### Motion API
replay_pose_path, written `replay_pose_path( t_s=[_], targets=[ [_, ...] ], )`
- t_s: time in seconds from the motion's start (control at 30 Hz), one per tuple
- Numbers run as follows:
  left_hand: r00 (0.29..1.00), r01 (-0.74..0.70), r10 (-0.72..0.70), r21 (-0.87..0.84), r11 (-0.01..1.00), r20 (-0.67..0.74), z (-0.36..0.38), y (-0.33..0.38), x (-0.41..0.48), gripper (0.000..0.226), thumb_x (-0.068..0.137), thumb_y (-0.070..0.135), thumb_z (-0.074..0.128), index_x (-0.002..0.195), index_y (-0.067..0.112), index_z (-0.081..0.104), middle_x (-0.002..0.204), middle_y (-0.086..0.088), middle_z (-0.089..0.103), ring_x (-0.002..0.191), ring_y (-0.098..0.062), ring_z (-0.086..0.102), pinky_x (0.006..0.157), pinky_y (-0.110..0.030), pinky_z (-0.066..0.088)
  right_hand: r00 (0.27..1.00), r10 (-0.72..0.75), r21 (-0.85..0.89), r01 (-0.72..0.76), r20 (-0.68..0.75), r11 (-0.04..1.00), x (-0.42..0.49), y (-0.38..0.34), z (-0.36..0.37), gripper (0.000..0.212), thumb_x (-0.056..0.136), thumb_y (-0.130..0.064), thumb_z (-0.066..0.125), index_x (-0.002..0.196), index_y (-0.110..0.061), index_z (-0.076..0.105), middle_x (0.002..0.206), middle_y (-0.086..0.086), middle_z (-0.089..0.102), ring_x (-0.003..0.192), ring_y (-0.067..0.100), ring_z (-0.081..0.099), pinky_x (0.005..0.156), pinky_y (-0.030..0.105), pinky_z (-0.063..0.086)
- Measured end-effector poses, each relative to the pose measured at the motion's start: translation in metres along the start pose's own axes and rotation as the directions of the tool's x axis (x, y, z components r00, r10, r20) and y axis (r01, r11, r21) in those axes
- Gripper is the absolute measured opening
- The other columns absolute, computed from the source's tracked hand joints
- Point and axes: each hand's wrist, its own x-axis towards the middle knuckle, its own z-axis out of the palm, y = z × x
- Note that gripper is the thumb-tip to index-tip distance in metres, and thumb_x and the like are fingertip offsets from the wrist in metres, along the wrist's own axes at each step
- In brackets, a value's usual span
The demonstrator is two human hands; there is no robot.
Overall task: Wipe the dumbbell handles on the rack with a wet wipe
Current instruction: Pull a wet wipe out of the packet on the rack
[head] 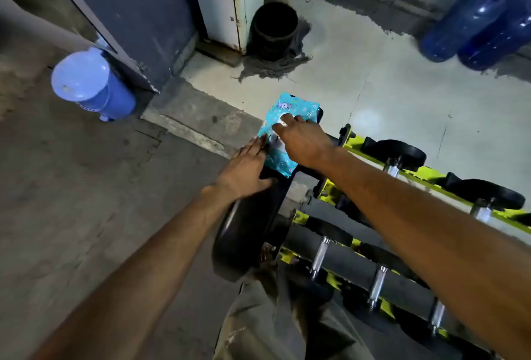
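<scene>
Hands (298, 141) on wet-wipe pack (283, 132) — atop dumbbell rack (382, 170).

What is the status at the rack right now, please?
Left hand flat, steadying the wipe pack on the rack's end. Right hand fingers at the pack's opening. Dumbbell handles untouched; nothing in the way.

Place: gym back corner.
Near right: yellow dumbbell rack (425, 178), black dumbbells (402, 155).
Far right: blue water jugs (471, 23).
Left: blue bin (94, 86).
Floor: bare concrete (71, 201).
</scene>
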Motion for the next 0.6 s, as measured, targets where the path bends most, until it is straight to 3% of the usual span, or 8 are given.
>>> replay_pose_path(
  t_s=[0.13,0.33,0.47,0.6],
  targets=[
    [0.999,-0.030,0.029,0.035,0.999,0.029,0.005,-0.003,0.015,0.103,0.093,0.050,0.069,0.166,0.005,0.011,0.175,-0.011,0.005,0.162,-0.025,0.004,0.131,-0.042,0.010,0.999,-0.023,-0.140,0.027,0.029,0.990,0.014,0.003,0.004,0.054,0.089,-0.005,0.056,0.140,-0.017,0.046,0.138,0.014,0.044,0.123,0.034,0.047,0.083,0.044,0.049],
    [0.999,-0.040,0.039,0.054,0.998,0.029,0.016,-0.009,0.021,0.107,0.092,0.055,0.068,0.166,0.003,0.011,0.174,-0.015,0.007,0.162,-0.027,0.007,0.131,-0.043,0.011,0.995,-0.100,-0.202,0.102,0.021,0.974,0.025,0.008,-0.001,0.049,0.086,-0.001,0.035,0.131,-0.009,0.052,0.135,0.018,0.045,0.125,0.036,0.046,0.079,0.043,0.048],
    [0.998,-0.052,0.052,0.003,0.999,0.025,0.018,-0.011,0.023,0.112,0.091,0.054,0.069,0.167,0.005,0.003,0.174,-0.016,0.007,0.162,-0.027,0.005,0.130,-0.045,0.014,0.990,-0.138,-0.186,0.134,-0.006,0.973,0.031,0.013,-0.001,0.045,0.080,0.005,0.058,0.123,-0.005,0.051,0.129,0.021,0.048,0.119,0.037,0.050,0.070,0.044,0.051],
    [0.999,-0.038,0.038,-0.014,0.999,0.004,0.019,-0.011,0.024,0.115,0.089,0.054,0.069,0.166,0.003,0.000,0.174,-0.016,0.010,0.162,-0.027,0.007,0.130,-0.046,0.016,0.990,-0.140,-0.163,0.135,-0.020,0.977,0.025,0.018,-0.003,0.054,0.066,0.006,0.068,0.116,-0.005,0.049,0.122,0.020,0.051,0.108,0.035,0.053,0.060,0.040,0.048]
  ],
)
